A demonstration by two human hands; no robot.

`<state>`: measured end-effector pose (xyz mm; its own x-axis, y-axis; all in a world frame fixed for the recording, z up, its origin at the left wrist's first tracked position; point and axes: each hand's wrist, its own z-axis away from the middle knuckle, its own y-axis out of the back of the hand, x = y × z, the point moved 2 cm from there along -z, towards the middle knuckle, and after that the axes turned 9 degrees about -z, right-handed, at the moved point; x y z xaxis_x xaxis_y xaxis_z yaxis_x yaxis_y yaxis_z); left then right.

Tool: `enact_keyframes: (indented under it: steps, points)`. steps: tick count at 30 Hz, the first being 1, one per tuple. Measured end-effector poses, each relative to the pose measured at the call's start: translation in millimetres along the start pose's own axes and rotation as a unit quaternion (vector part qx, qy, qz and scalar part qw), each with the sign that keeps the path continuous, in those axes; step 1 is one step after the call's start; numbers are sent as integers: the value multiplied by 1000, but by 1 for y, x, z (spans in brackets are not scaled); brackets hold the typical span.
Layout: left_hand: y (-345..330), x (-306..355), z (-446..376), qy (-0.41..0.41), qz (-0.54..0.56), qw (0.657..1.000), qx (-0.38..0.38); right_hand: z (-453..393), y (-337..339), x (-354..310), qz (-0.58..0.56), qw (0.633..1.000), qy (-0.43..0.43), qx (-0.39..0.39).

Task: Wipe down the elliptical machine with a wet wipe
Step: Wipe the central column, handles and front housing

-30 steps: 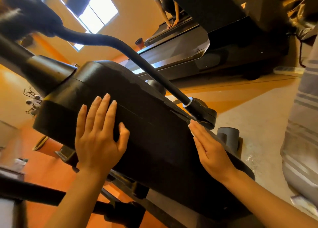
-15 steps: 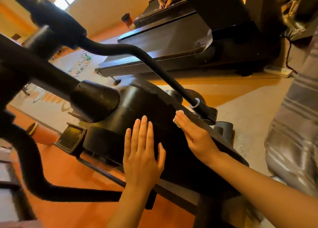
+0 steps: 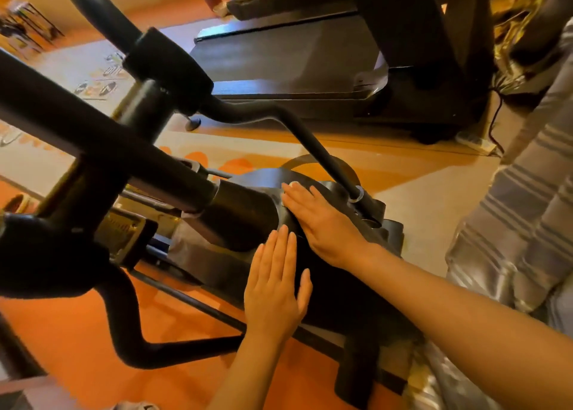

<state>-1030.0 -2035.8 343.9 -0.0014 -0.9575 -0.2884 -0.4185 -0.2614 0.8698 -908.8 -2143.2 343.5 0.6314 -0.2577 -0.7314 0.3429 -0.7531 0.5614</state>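
The elliptical machine's black housing fills the centre of the head view, with thick black arms crossing from the upper left. My right hand lies flat on the top of the housing, fingers straight, pressing a white wet wipe whose edge peeks out beyond the fingertips. My left hand rests flat on the housing's near side just below the right hand, fingers straight and together. A thin black crank rod runs down to a joint right of my right hand.
A black treadmill stands behind, with another person's hands at its far end. My grey striped clothing fills the right edge. The floor is orange to the left and beige to the right. A cable hangs at the upper right.
My right hand has slid with the wipe up along the housing toward its front top. My left hand has shifted along the side too. The view has tilted downward.
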Motion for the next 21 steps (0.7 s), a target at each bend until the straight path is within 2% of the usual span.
enact_keyframes:
  steps: [4,6,9,13,18,21]
  points:
    - [-10,2,0,4,1,1000,30,-26,12,0,-37,991,-100,-83]
    - [-12,2,-1,4,3,999,35,-35,16,2,-78,981,-151,-93]
    - [-11,1,-1,5,7,1000,30,-37,14,-1,-105,974,-179,-87]
    - [-7,1,1,14,22,1000,-2,-11,16,-12,-113,981,-140,-66]
    - [-1,1,1,32,31,997,-57,9,24,-6,-17,990,-52,-133]
    - [4,2,0,43,34,996,-73,-21,24,3,-39,982,-101,-152]
